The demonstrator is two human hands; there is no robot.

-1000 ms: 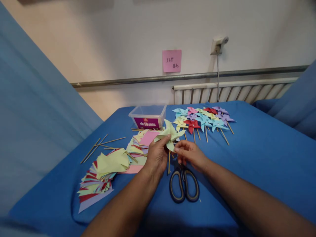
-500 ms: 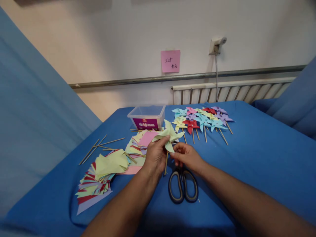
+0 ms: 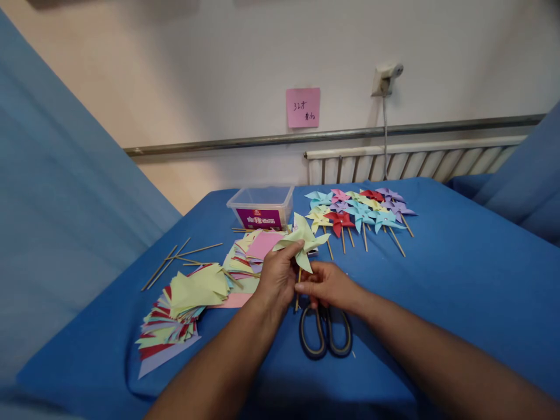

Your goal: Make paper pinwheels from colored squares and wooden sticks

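Over blue cloth (image 3: pixel 437 291), the left hand (image 3: pixel 277 277) holds a green pinwheel (image 3: pixel 308 237) under its thumb (image 3: pixel 291 251); right hand (image 3: pixel 330 287) seemingly pinches the stick (image 3: pixel 297 302).

Pale green on this paper pinwheel (image 3: pixel 305 240), tan on its stick (image 3: pixel 297 302)! Further off I spot 2 red pinwheels (image 3: pixel 340 222) among sky-blue, pink, yellow and lilac! Plain blue tablecloth (image 3: pixel 459 274), black scissors handles (image 3: pixel 322 338) lined grey, a paper stack (image 3: pixel 168 326) striped red, green, lilac, and white lettering across a purple label (image 3: pixel 263 219)!
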